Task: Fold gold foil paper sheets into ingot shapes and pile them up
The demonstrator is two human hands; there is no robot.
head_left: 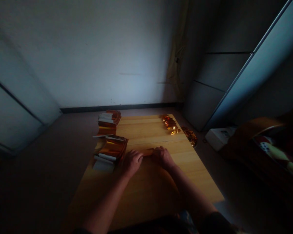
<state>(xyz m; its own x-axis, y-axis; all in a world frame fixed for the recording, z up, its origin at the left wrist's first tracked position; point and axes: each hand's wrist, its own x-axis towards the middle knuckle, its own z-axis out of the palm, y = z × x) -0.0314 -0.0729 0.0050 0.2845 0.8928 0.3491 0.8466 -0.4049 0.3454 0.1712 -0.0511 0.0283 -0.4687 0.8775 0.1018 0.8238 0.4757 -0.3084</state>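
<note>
A small strip of gold foil paper (147, 151) lies on the wooden table (161, 182) between my two hands. My left hand (132, 161) rests knuckles-up on its left end with fingers curled down onto it. My right hand (162, 156) presses on its right end, fingers also bent over the strip. The room is dim, so the fingertips are hard to make out. Just left of my left hand sits a stack of gold foil sheets (111, 149).
A second stack of gold sheets (108, 123) lies at the table's far left corner. A pile of folded gold pieces (171, 124) sits at the far right edge, more gold pieces (189, 135) on the floor beyond. A white box (219, 136) stands on the floor at right.
</note>
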